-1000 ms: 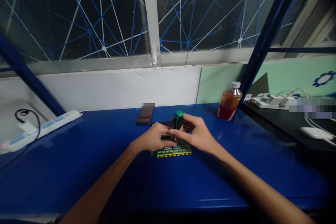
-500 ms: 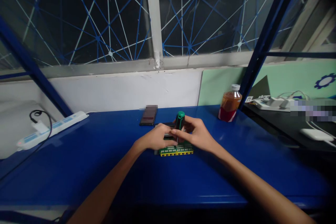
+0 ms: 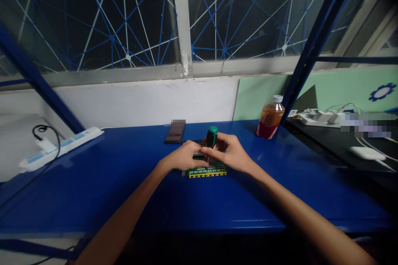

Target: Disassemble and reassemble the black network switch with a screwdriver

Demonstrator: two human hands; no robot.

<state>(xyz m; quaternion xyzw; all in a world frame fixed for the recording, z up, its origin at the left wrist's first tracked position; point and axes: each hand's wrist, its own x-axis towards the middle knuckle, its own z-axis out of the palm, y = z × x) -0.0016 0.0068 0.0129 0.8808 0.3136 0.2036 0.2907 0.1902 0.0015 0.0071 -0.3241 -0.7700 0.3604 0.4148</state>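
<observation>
My right hand (image 3: pixel 231 152) is closed around a screwdriver (image 3: pixel 212 136) with a green and black handle. The tool stands nearly upright, its thin shaft pointing down at a green circuit board (image 3: pixel 202 170) with a yellow toothed strip along its front edge. On the other side of the shaft, my left hand (image 3: pixel 183 158) curls its thumb and fingers in over the board, close to the right fingertips. What its fingertips grip is hidden, and so is the screwdriver's tip. A dark, grey-edged part shows behind the hands.
A phone (image 3: pixel 175 131) lies behind the hands on the blue table (image 3: pixel 149 211). At the back right stands a drink bottle (image 3: pixel 270 118). A white power strip (image 3: pixel 66 149) with a black cable lies on the left. Chargers and cables occupy the dark surface at right.
The whole view has shifted slightly, with everything a little higher in the picture. Both hands keep about the same hold, and the screwdriver stays upright over the board.
</observation>
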